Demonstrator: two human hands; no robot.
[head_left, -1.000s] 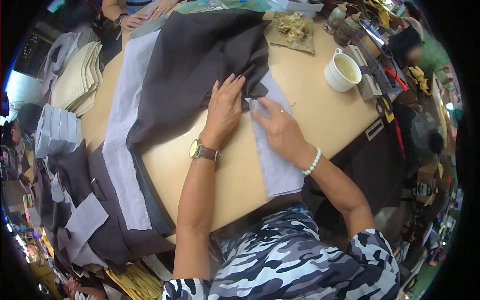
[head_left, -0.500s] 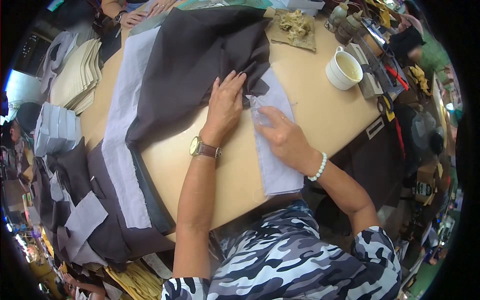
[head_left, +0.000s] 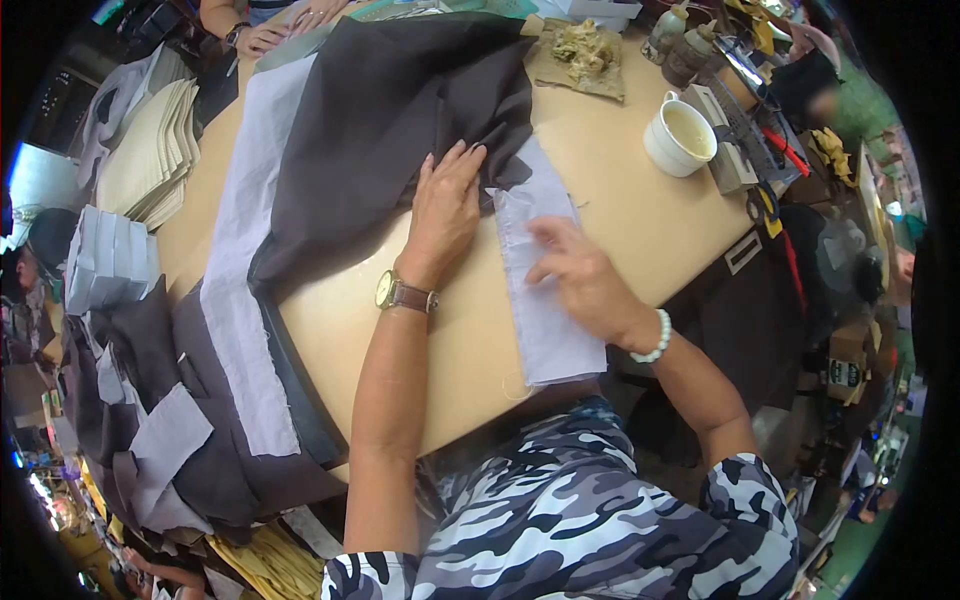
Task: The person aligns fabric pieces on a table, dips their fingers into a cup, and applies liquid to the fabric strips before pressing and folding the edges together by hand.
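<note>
My left hand (head_left: 447,212) lies flat, its stretched fingers resting on the near edge of a dark brown cloth (head_left: 370,130). To its right, a pale lavender cloth strip (head_left: 562,345) runs toward me from under the dark cloth. The strip's upper left edge looks creased and slightly shiny. Over the strip is my right hand (head_left: 588,285), slightly blurred, with thumb and index finger apart and the other fingers curled; I see nothing held in it. Another lavender strip (head_left: 235,270) runs along the dark cloth's left side.
A white cup (head_left: 672,150) with pale contents stands right of the cloth. Behind it are a crumpled yellowish mass on a brown sheet (head_left: 612,90), bottles (head_left: 688,60) and scissors (head_left: 765,205). Stacked pale pieces (head_left: 150,150) sit left. Another person's hands (head_left: 265,40) rest at the far edge.
My right hand has moved off the strip's left edge, slightly right and toward me, and its thumb and index finger have spread. My left hand stays on the dark cloth.
</note>
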